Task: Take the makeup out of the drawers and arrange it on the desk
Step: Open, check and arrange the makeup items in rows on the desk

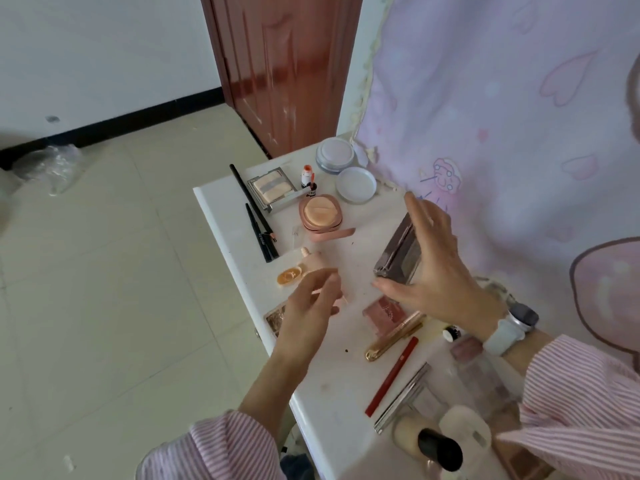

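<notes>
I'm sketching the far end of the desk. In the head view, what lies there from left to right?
Long black pencil → square mirrored compact → small orange-capped bottle → round lilac jar, with its white lid lying just right of the jar and nearer.

Makeup [320, 216] (compacts, pencils) across desk [332, 386]
</notes>
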Motion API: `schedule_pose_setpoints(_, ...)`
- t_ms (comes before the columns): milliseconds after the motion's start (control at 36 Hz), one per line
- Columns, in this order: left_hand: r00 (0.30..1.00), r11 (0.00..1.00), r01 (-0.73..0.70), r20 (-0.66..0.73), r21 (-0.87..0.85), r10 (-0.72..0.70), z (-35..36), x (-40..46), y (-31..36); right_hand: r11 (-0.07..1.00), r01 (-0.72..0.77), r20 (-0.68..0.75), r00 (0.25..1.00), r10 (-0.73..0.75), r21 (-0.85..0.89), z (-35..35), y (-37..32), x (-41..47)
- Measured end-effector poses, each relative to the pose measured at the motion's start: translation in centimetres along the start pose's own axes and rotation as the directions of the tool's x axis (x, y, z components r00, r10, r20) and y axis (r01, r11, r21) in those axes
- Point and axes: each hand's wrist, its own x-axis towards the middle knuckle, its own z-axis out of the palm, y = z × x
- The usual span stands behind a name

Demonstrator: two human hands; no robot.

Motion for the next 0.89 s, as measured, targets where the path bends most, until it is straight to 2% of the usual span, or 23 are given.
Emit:
schedule_pose_setpoints(56,0.967,0.953,0.197,0.204,-0.229,-0.15,0.2,0.5,0.7,0.99,0.088,-0.02,0.996,-0.086,0.113,-0.2,-1.2,-0.3)
schedule_pose_setpoints(111,0.924,0.899,0.287,0.343,-0.331,-0.168,0.1,0.9,1.2,0.972,0.171,-0.017,0.985,-0.17,0.163,-0.2,-2.3,-0.6)
schedule_pose_setpoints(222,0.891,0.913,0.253,0.444,-0.319,-0.093,-0.3,0.8,1.8,0.94,0.289,0.04,0.953,-0.3,0.183,0.9,-3.7,-1.0)
schedule_pose_setpoints(306,0.919,0.954,0.192,0.384,-0.229,-0.092,-0.8,0.5,2.2,0.939,0.278,0.154,0.938,-0.31,0.202,1.4,-3.8,-0.9)
schedule_pose_setpoints(389,0.952,0.98,0.107,0.301,-0.167,-0.052,-1.7,0.3,2.0,0.937,0.324,0.18,0.922,-0.343,0.13,1.7,-3.3,-1.1)
schedule_pose_setpoints(556,0.984,0.911,0.114,0.173,-0.395,-0.048,-3.3,-0.1,1.8,0.954,0.237,0.166,0.949,-0.268,0.185,2.4,-2.9,-1.9)
schedule_pose_setpoints(667,0.986,0.876,0.133,0.153,-0.464,-0.069,-3.1,-0.4,1.6,0.972,0.233,0.282,0.931,-0.232,0.031,2.7,-3.4,-1.9)
schedule_pose_setpoints(722,0.983,0.88,0.12,0.178,-0.46,-0.041,-3.0,-0.5,1.7,0.983,0.184,0.339,0.924,-0.175,0.006,3.1,-3.8,-1.9)
schedule_pose_setpoints(833,0.977,0.854,0.136,0.209,-0.502,-0.033,-2.5,-0.6,2.2,0.993,0.042,0.368,0.926,-0.081,0.111,3.2,-4.6,-2.1)
schedule_pose_setpoints(889,0.98,0.853,0.145,0.194,-0.501,-0.053,-2.4,-0.3,2.1,0.967,-0.017,0.342,0.937,-0.074,0.256,2.6,-5.1,-2.1)
